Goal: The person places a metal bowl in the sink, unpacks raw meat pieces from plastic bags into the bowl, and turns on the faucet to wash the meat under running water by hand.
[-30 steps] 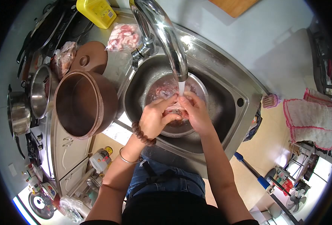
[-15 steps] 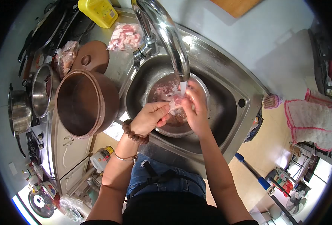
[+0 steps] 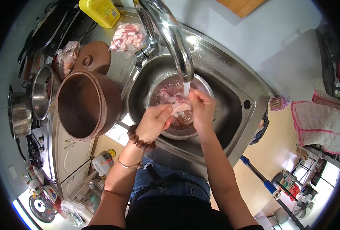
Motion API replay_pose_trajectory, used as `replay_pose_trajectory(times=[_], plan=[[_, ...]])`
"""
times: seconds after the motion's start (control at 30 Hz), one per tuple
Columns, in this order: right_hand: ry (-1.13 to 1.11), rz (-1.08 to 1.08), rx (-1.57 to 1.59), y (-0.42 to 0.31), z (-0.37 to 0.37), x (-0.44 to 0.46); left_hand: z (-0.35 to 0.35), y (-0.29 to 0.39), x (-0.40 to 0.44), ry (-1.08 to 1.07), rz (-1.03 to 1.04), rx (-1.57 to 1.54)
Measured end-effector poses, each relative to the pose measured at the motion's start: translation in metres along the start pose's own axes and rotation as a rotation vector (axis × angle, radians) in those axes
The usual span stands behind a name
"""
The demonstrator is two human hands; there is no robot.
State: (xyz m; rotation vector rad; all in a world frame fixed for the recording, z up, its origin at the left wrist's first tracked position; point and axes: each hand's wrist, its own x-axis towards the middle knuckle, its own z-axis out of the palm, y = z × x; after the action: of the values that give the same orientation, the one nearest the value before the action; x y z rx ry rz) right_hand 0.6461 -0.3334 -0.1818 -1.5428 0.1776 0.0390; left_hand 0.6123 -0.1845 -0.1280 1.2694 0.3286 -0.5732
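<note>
My left hand [image 3: 154, 119] pinches one end of a piece of raw meat [image 3: 180, 107], pale and pinkish. At its other side, my right hand [image 3: 202, 110] grips the same piece with curled fingers. Both hands are over a metal bowl [image 3: 210, 87] that stands in the sink [image 3: 231, 115]. Water and more raw meat [image 3: 168, 92] lie in the bowl. From the faucet [image 3: 183, 57] a stream of water runs down beside my right fingers.
Left of the sink stand a brown clay pot [image 3: 112, 103] and its lid [image 3: 101, 57]. Bagged meat [image 3: 127, 36] lies behind the faucet, near a yellow bottle [image 3: 101, 13]. Metal pots [image 3: 20, 115] are at far left. A brush [image 3: 278, 103] and a cloth [image 3: 317, 124] are at right.
My right hand has shifted slightly down and closed its fingers on the meat. The piece now stretches between both hands, just below the stream.
</note>
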Motion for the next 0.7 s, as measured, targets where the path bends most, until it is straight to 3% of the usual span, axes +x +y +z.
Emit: replay_pose_trajectory(times=[0.03,0.17,0.2,0.23,0.27,0.3,0.33,0.37,0.4,0.47,0.6,0.7], plan=[[0.068,0.104,0.022,0.003,-0.003,0.005,-0.001,0.001,-0.001,0.013,-0.006,-0.015],[0.065,0.127,-0.051,0.006,-0.018,0.017,-0.008,0.003,-0.004,0.046,0.008,0.104],[0.041,0.259,-0.17,0.0,-0.023,0.019,-0.008,0.003,-0.004,0.05,0.009,0.102],[0.018,0.391,-0.29,-0.005,-0.024,0.019,-0.006,0.001,-0.004,0.088,0.096,0.235],[0.018,0.391,-0.291,-0.001,-0.019,0.018,-0.004,0.0,-0.003,0.125,0.183,0.368],[0.047,0.045,-0.339,0.005,-0.01,0.013,-0.002,0.0,-0.002,0.124,0.182,0.366],[0.076,-0.301,-0.382,0.009,-0.002,0.009,0.0,0.0,-0.002,0.144,0.338,0.592],[0.078,-0.3,-0.384,0.005,0.003,0.004,0.002,0.0,-0.001,0.162,0.496,0.819],[-0.069,-0.191,-0.332,-0.003,0.008,0.0,0.002,-0.003,0.001,0.143,0.608,0.958],[-0.255,0.117,-0.246,-0.016,0.009,0.0,0.006,-0.005,0.001,0.15,0.575,0.874],[-0.1,0.119,-0.297,-0.018,0.009,-0.003,0.007,-0.007,-0.004,0.122,0.391,0.675],[-0.032,-0.015,-0.243,-0.016,0.01,-0.007,0.004,-0.016,-0.002,0.051,0.277,0.45]])
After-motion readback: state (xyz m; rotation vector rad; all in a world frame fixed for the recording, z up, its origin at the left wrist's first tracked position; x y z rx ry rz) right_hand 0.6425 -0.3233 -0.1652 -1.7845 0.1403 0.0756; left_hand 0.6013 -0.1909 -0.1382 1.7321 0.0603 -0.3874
